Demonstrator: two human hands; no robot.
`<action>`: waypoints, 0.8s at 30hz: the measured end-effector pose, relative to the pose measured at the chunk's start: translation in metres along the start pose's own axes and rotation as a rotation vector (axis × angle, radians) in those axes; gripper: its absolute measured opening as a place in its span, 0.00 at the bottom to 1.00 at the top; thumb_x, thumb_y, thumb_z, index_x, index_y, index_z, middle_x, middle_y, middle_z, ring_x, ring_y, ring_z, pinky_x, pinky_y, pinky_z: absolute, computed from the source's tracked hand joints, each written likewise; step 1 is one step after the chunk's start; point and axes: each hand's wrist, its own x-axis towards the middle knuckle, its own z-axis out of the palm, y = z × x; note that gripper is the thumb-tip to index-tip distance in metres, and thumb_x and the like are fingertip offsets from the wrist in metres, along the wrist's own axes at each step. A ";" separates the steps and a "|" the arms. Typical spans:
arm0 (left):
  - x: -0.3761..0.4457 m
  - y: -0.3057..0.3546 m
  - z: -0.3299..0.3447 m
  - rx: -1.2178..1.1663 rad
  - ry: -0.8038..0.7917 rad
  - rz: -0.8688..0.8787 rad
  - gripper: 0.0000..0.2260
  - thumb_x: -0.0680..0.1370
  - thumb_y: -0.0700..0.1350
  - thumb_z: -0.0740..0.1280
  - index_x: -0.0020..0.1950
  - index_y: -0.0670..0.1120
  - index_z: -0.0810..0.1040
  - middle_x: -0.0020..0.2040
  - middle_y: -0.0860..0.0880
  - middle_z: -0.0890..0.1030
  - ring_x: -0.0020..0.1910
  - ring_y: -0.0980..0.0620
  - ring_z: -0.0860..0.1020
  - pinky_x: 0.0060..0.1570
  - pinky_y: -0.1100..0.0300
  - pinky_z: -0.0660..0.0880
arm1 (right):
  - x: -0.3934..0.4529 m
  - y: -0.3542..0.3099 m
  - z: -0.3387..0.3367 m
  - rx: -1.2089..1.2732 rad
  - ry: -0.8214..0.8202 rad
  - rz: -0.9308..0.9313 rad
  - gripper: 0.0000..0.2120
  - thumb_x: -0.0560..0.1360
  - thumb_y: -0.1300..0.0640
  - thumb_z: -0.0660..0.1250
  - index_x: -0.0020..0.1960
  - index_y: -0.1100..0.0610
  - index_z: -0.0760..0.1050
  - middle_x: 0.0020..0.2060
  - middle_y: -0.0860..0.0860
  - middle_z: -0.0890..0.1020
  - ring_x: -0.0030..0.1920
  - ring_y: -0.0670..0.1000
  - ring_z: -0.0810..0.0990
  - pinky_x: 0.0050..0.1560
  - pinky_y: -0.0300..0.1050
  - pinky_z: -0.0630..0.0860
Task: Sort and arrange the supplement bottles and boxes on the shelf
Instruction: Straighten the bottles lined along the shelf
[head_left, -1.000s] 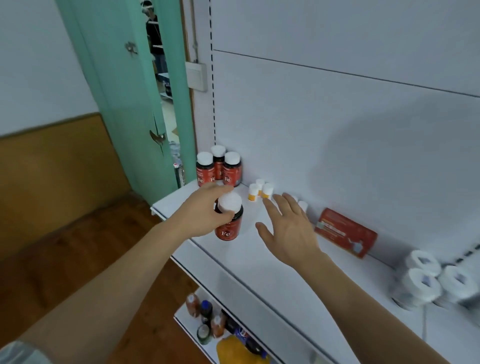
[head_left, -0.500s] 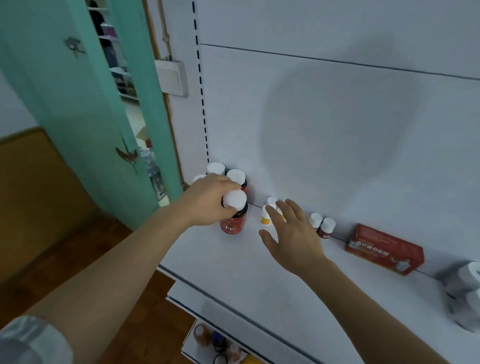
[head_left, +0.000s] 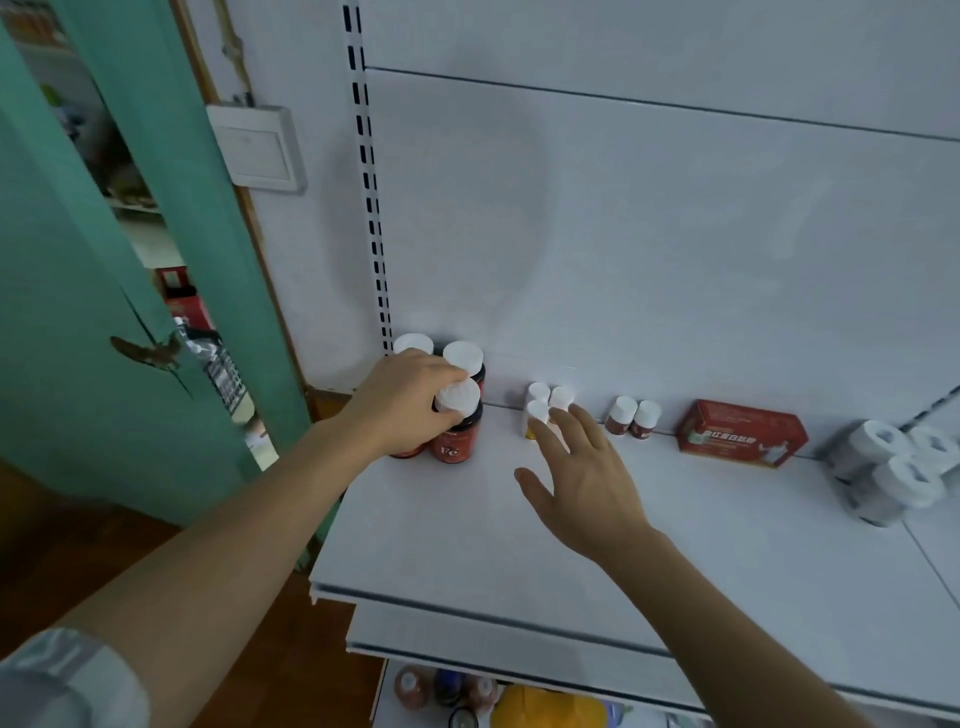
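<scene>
My left hand grips the white cap of a red "Fe" bottle, which stands on the white shelf in front of other red bottles with white caps at the back left corner. My right hand hovers open over the shelf, fingers spread, fingertips close to three small yellow bottles. Two small red bottles stand further right, then a red box lying against the back panel. White bottles cluster at the far right.
A green door stands to the left of the shelf unit, with a wall switch beside it. Below the shelf edge, a lower shelf holds more bottles and a yellow item. Wooden floor lies at lower left.
My left hand has carried the Fe bottle back and set it against the other red bottles. My right hand has stayed open near the small yellow bottles. The view has come closer.
</scene>
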 end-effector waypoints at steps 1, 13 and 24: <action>-0.001 -0.001 0.000 0.007 0.000 0.011 0.20 0.73 0.50 0.70 0.65 0.50 0.78 0.60 0.52 0.80 0.60 0.47 0.74 0.59 0.49 0.72 | 0.000 -0.001 -0.001 -0.003 -0.001 0.010 0.28 0.78 0.41 0.59 0.72 0.56 0.68 0.70 0.58 0.72 0.74 0.62 0.64 0.71 0.58 0.67; -0.001 -0.015 0.012 0.015 0.081 0.053 0.19 0.72 0.51 0.72 0.62 0.49 0.79 0.55 0.52 0.82 0.54 0.46 0.77 0.52 0.48 0.75 | -0.001 -0.008 -0.003 -0.011 -0.050 0.075 0.29 0.78 0.40 0.57 0.72 0.56 0.68 0.70 0.58 0.72 0.74 0.62 0.64 0.72 0.57 0.66; 0.000 -0.013 0.013 0.029 0.121 0.056 0.20 0.71 0.52 0.73 0.61 0.48 0.78 0.58 0.51 0.79 0.58 0.46 0.76 0.55 0.50 0.74 | -0.014 -0.004 -0.015 -0.043 -0.061 0.123 0.30 0.77 0.39 0.53 0.72 0.56 0.69 0.69 0.58 0.73 0.73 0.62 0.66 0.71 0.58 0.68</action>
